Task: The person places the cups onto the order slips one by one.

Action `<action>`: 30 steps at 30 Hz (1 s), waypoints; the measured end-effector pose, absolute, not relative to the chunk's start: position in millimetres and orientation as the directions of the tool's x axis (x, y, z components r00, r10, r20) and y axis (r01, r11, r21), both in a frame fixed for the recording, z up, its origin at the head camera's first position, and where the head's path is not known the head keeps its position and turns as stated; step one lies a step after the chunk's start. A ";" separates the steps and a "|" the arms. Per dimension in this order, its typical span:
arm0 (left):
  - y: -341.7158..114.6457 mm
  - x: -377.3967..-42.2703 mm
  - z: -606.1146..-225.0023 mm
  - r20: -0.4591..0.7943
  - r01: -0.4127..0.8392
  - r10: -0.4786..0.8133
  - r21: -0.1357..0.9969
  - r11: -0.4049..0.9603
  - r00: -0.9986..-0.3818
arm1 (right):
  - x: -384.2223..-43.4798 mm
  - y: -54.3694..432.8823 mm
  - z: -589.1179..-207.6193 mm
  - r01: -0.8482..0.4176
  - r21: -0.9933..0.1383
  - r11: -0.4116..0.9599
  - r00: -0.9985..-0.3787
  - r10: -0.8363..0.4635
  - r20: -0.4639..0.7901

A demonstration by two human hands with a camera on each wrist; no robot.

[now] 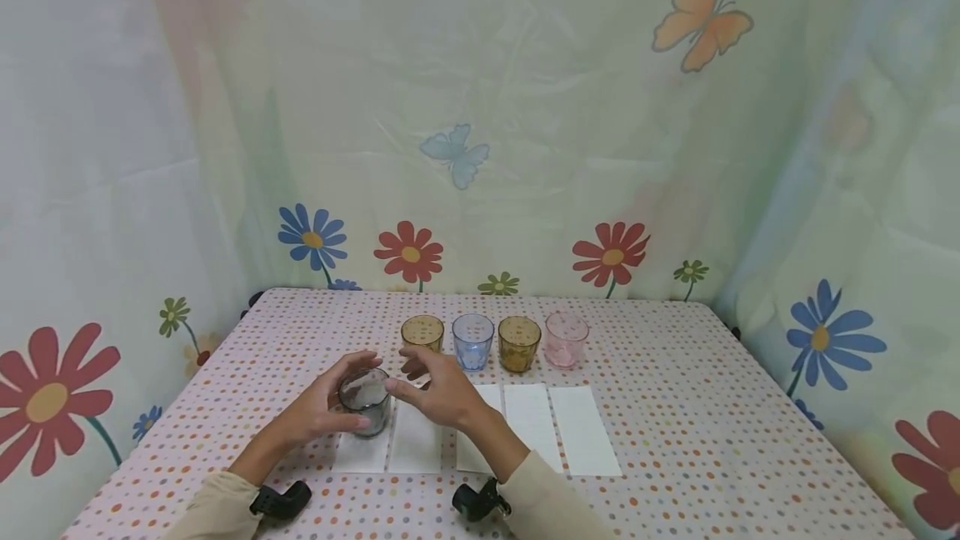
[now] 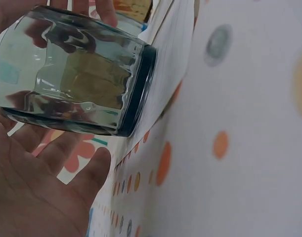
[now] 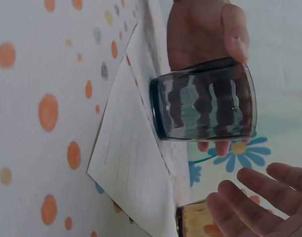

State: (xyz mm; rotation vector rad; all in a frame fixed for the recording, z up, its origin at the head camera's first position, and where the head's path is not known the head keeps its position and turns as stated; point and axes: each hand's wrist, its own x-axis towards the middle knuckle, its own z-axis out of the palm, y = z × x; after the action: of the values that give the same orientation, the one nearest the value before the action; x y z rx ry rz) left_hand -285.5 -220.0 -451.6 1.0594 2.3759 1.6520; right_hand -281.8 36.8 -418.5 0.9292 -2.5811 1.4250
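A grey-tinted glass tumbler [image 1: 365,403] is at the left end of several white paper sheets, its base at the leftmost sheet [image 1: 358,456]. Around it curves my left hand [image 1: 321,403], thumb on the near side and fingers on the far side; the right wrist view shows the thumb at the glass near its rim. To its right hovers my right hand [image 1: 442,388], fingers spread and loosely bent. In the right wrist view those right fingers [image 3: 249,207] are apart from the grey tumbler. Whether the base fully rests on the paper is hard to tell.
Behind the sheets stand an amber tumbler [image 1: 422,332], a blue tumbler [image 1: 472,343], a second amber tumbler [image 1: 519,345] and a pink tumbler [image 1: 566,342] in a row. More white sheets [image 1: 585,432] lie to the right on the dotted tablecloth [image 1: 697,423]. Printed curtains enclose the table.
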 end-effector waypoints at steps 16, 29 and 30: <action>-213.4 -282.2 -450.3 0.330 0.479 0.509 0.856 0.194 -0.795 | -280.6 41.4 -424.4 -0.463 -0.810 0.360 -0.885 -0.242 0.398; -210.4 -283.9 -451.3 0.233 0.374 0.514 0.908 0.190 -0.825 | -287.7 50.9 -429.6 -0.446 -0.814 0.373 -0.895 -0.206 0.396; -211.0 -284.2 -450.9 0.234 0.378 0.514 0.905 0.194 -0.825 | -288.8 50.7 -429.3 -0.448 -0.811 0.377 -0.894 -0.202 0.400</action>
State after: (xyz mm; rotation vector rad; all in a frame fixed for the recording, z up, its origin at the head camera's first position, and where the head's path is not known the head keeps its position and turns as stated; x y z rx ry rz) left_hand -284.2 -211.0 -450.9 0.8760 2.3308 1.7102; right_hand -288.8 50.7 -429.3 0.5786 -2.4028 1.5275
